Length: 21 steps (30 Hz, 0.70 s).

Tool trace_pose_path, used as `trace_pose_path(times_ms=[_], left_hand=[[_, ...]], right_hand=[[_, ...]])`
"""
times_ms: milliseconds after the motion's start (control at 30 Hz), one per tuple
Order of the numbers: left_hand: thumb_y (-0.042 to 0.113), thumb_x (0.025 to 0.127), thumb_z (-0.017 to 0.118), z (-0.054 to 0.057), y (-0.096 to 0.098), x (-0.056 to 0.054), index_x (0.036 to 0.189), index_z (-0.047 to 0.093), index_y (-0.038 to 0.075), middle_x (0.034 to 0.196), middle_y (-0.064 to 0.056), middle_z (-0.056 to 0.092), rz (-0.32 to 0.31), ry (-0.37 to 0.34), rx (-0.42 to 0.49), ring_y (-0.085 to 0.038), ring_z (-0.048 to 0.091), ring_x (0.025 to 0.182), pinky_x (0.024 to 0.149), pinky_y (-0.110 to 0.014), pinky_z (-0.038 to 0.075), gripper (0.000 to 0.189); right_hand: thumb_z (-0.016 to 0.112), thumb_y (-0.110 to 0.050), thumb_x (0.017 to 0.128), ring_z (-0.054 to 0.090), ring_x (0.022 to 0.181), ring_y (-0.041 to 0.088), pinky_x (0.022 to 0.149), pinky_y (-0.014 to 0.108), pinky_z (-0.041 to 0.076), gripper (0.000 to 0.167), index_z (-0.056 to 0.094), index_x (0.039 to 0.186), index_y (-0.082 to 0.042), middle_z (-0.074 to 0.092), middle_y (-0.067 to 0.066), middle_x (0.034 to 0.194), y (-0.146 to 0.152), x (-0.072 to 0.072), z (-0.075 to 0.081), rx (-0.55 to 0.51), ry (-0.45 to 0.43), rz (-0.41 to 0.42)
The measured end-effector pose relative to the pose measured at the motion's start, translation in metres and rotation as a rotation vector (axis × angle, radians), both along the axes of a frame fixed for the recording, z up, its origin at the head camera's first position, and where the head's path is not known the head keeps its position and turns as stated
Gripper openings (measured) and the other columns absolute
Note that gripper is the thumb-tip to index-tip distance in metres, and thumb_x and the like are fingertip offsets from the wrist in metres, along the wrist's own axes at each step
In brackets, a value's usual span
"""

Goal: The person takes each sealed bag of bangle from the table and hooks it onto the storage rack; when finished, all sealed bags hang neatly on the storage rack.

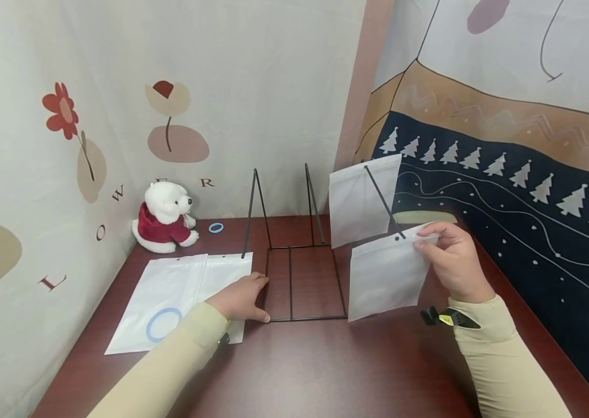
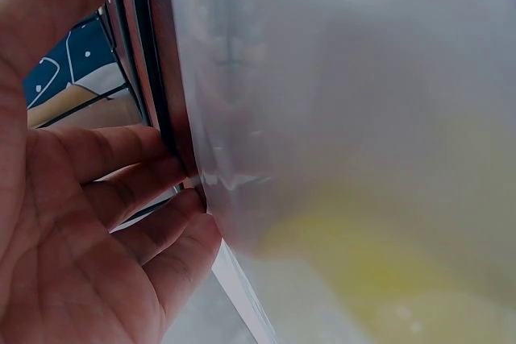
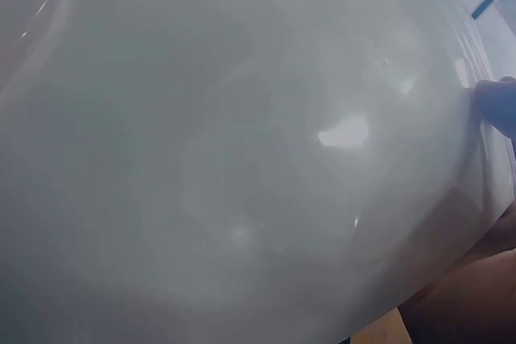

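White, probably light, floppy and slippery, the near-right bag (image 1: 388,276) suits the right hand's pinch at its top corner. The left hand (image 1: 242,295), fingers relaxed, touches the wire rack (image 1: 291,284).

The right hand (image 1: 456,258) grips nothing else.

Rack (image 1: 291,284) on table (image 1: 315,371), bear (image 1: 166,215) to left

White pouch (image 1: 390,278), slightly tilted, top edge at a prong tip (image 1: 400,230), black wire rack (image 1: 291,284) standing prongs-up

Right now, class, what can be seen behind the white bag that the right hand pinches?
Beyond the pinched bag, a second white bag shows, with a slanting black rod across its face. The tabletop directly behind the pinched bag is covered; anything lying there cannot be seen.
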<state>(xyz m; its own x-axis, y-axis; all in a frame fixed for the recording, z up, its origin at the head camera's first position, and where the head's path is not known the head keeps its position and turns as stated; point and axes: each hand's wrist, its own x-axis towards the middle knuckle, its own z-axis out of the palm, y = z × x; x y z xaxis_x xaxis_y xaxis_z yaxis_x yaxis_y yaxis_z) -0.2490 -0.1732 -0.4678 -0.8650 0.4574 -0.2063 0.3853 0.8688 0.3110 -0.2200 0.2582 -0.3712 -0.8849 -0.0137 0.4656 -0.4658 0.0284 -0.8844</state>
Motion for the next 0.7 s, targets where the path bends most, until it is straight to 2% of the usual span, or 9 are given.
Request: trace_pose_path(times_ms=[433,700], left_hand=[[0.039,0.081,0.091,-0.004,-0.001,-0.001,0.151,0.048,-0.011,0.156,-0.027,0.048,-0.004,0.005,-0.003,-0.042,0.05,0.144,0.121,-0.051,0.042,0.097],[0.04,0.08,0.092,-0.004,-0.002,-0.002,0.151,0.048,-0.011,0.156,-0.027,0.048,0.002,0.01,-0.009,-0.042,0.05,0.144,0.12,-0.051,0.043,0.097]], right_hand=[[0.065,0.014,0.093,0.069,0.082,0.012,0.066,0.023,0.059,0.03,0.075,0.097,-0.013,0.074,-0.001,0.102,-0.03,0.002,-0.005,0.001,0.007,0.039],[0.067,0.014,0.092,0.06,0.09,0.014,0.063,0.023,0.052,0.028,0.076,0.098,-0.012,0.071,-0.005,0.103,-0.047,0.002,-0.01,0.044,0.004,0.042]])
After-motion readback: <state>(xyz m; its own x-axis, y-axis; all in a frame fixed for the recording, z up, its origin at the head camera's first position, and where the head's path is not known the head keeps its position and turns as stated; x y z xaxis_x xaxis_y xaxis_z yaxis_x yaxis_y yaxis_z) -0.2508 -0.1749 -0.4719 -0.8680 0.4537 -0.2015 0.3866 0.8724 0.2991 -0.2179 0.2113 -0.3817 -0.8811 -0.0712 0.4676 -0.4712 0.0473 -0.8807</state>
